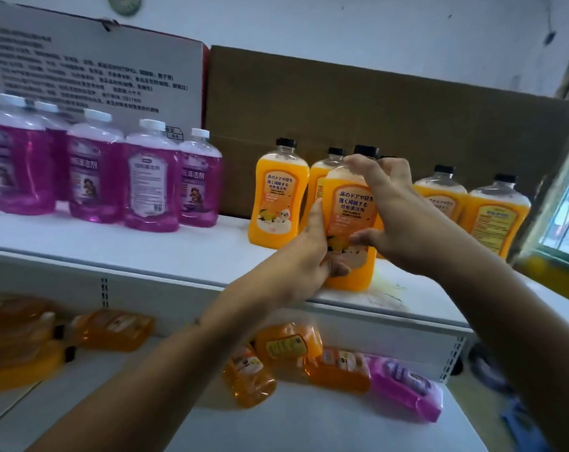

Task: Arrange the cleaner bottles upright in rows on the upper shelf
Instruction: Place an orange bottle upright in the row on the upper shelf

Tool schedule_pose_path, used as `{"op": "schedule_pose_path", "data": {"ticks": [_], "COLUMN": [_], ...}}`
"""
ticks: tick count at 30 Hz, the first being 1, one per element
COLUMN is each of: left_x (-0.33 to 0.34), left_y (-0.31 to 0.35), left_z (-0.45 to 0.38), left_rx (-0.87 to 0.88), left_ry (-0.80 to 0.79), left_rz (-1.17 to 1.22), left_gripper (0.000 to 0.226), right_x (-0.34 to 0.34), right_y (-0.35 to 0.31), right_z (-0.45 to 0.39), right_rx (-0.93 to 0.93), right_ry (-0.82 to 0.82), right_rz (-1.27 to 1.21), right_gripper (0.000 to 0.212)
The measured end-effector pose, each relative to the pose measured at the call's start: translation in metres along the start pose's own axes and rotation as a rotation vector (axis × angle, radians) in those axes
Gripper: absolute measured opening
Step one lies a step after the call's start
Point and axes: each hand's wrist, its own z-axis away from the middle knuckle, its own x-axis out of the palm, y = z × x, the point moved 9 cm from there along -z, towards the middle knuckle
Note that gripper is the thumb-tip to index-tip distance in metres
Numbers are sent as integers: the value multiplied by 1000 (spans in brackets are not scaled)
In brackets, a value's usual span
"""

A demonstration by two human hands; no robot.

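Purple liquid fills the cluster of white-capped bottles point(94, 171) standing upright at the left end of the upper shelf point(139, 249), in front of a white printed carton point(94, 70). To their right, across a bare stretch of shelf, an orange bottle with a black cap point(278, 194) stands upright against a brown cardboard box point(374, 106). A second one point(322, 174) stands just behind it, mostly hidden.

Next comes the held orange bottle point(350, 216), upright near the shelf's front edge, label facing the camera; whether its base rests on the shelf I cannot tell. The left hand point(309, 246) grasps its lower left side, thumb pointing up along the label edge and fingers wrapped under. The right hand point(390, 210) clasps it from the right, fingertips on the shoulder just below the black cap and thumb pressed across the lower label.

Further right, two more orange bottles point(469, 207) stand upright side by side, their labels turned away.

On the lower shelf point(309, 422), blurred orange bottles lie on their sides at the left point(113, 329) and centre point(289, 345), with one purple bottle point(403, 386) lying flat at the right of the pile.
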Motion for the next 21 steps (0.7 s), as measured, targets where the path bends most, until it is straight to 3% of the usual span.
{"op": "schedule_pose_path", "data": {"ticks": [2,6,9,16,21], "left_x": [15,17,17,22,22], "left_y": [-6,-7,-19,-23,-20], "left_z": [-8,-20,-18,-25,-26], "left_rx": [-17,-94,-263,-249,-237], "left_ry": [-78,-134,-122,-144,-152], "left_rz": [58,-342,-320,-378,-513], "left_gripper": [50,51,61,74,67], "right_x": [7,20,26,40,45], "right_y": [4,18,24,30,34], "right_z": [-9,-20,-26,-36,-38], "right_rx": [29,66,65,76,62], "right_ry": [23,51,63,106,139], "right_rz": [-4,-67,-101,-142,-137], "right_gripper": [100,101,101,101,102]}}
